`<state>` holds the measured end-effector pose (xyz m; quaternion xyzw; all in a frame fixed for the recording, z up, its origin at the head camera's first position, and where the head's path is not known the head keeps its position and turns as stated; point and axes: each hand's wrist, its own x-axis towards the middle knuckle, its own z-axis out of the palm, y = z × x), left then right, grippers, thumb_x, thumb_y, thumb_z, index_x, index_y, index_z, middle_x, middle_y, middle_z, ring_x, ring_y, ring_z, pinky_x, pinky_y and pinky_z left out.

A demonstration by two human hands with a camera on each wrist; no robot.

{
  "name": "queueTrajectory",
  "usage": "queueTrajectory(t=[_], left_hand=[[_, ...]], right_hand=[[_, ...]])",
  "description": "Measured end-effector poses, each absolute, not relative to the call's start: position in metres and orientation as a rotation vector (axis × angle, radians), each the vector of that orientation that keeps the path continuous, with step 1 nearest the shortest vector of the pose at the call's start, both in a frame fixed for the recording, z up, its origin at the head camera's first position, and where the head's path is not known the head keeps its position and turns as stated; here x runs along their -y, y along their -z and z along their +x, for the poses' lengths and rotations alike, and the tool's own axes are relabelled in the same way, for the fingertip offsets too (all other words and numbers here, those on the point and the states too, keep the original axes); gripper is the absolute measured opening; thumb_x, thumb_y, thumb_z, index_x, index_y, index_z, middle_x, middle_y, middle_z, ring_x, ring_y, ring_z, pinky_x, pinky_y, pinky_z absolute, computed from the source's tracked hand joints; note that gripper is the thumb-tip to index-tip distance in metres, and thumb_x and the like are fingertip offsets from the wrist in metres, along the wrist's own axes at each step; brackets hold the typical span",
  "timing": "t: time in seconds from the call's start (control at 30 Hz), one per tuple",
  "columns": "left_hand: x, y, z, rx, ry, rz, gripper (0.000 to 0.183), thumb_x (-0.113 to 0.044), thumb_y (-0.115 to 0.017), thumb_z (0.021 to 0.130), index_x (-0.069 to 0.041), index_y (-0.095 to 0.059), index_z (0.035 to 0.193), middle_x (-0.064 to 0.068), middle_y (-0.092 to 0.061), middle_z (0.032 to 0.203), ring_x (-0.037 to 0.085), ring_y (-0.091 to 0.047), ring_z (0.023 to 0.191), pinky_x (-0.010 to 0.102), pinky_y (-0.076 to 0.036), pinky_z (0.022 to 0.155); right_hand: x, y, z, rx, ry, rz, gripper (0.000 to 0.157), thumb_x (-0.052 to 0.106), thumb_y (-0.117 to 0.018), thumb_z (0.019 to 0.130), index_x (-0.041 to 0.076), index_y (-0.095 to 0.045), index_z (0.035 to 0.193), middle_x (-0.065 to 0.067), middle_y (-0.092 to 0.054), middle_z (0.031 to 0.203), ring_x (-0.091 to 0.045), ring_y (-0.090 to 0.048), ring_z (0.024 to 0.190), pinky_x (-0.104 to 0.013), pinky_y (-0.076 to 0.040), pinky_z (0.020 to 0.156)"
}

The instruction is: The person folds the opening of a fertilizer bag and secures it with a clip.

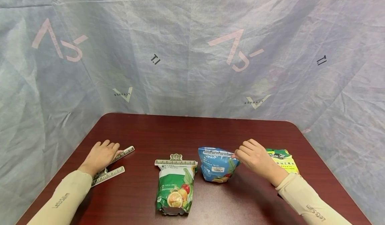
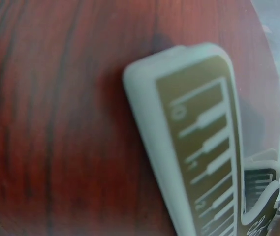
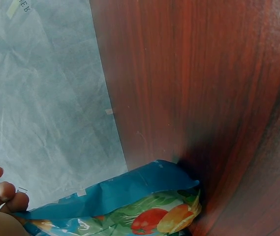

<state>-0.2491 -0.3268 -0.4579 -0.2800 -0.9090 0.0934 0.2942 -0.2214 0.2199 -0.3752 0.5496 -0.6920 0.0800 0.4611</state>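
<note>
My left hand (image 1: 102, 156) pinches a piano-keyboard-patterned sealing clip (image 1: 124, 154) at the left of the table. A second such clip (image 1: 110, 176) is below that hand in the head view; it looms large in the left wrist view as a long clip bar (image 2: 203, 137). Right of centre, my right hand (image 1: 255, 158) pinches the top corner of a blue bag (image 1: 215, 166) printed with fruit and vegetables. The blue bag (image 3: 144, 209) and my fingertips (image 3: 16, 201) show low in the right wrist view.
A green-and-white bag (image 1: 174, 191) with a keyboard clip (image 1: 175, 162) along its top stands front centre. Behind my right forearm is a yellow-and-green bag (image 1: 285, 159), partly hidden. The dark red table (image 1: 141, 128) meets a grey fabric backdrop (image 1: 186, 68).
</note>
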Motion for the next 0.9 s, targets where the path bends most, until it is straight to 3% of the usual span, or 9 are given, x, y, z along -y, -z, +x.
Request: queueTrajectory(t=[0.23,0.43,0.9], left_hand=[[0.328,0.456,-0.249,2.459,-0.248,-0.733,0.026,-0.027,-0.059,0.082,-0.008,-0.042,0.077,0.004,-0.049,0.067,0.027,-0.048,0.069,0.038,-0.034,0.053],[0.331,0.455,-0.25,2.45,-0.238,-0.721,0.029,-0.032,-0.055,0.087,-0.007,-0.042,0.078,0.005,-0.048,0.067,0.028,-0.047,0.068,0.037,-0.032,0.051],[0.326,0.445,-0.26,2.283,-0.179,-0.745,0.034,-0.036,-0.049,0.085,-0.003,-0.045,0.081,0.009,-0.046,0.066,0.031,-0.045,0.064,0.038,-0.03,0.05]], right_hand=[[-0.222,0.377,-0.222,1.715,-0.18,1.356,0.029,0.021,-0.051,0.095,0.008,-0.057,0.07,0.001,-0.052,0.065,-0.017,-0.044,0.059,-0.031,-0.037,0.057],[-0.222,0.378,-0.223,1.721,-0.177,1.349,0.029,0.022,-0.05,0.096,0.009,-0.057,0.07,0.001,-0.052,0.065,-0.017,-0.045,0.058,-0.031,-0.037,0.057],[-0.223,0.378,-0.223,1.721,-0.179,1.351,0.028,0.022,-0.051,0.095,0.008,-0.058,0.071,0.001,-0.052,0.065,-0.017,-0.045,0.059,-0.031,-0.037,0.057]])
